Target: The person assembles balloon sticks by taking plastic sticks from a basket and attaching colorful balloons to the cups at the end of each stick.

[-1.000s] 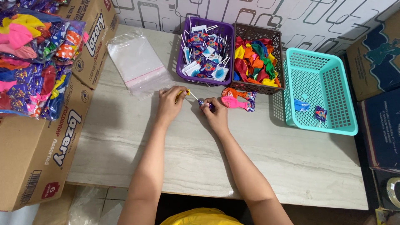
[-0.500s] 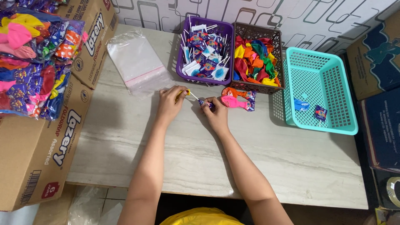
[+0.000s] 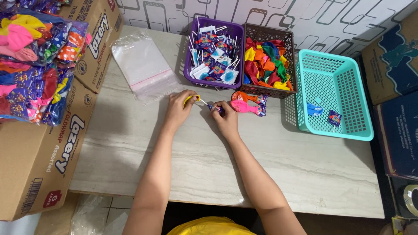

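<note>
Lollipop (image 3: 212,106) between hands, lollipops in purple basket (image 3: 190,61)

Yellow balloon (image 3: 190,99) mostly hidden in left hand (image 3: 179,109); lollipop (image 3: 214,107) head half covered by right hand (image 3: 225,119) fingers. Tape roll (image 3: 411,199) near right, cut by edge. Cardboard boxes (image 3: 43,161) left, cropped.
</note>
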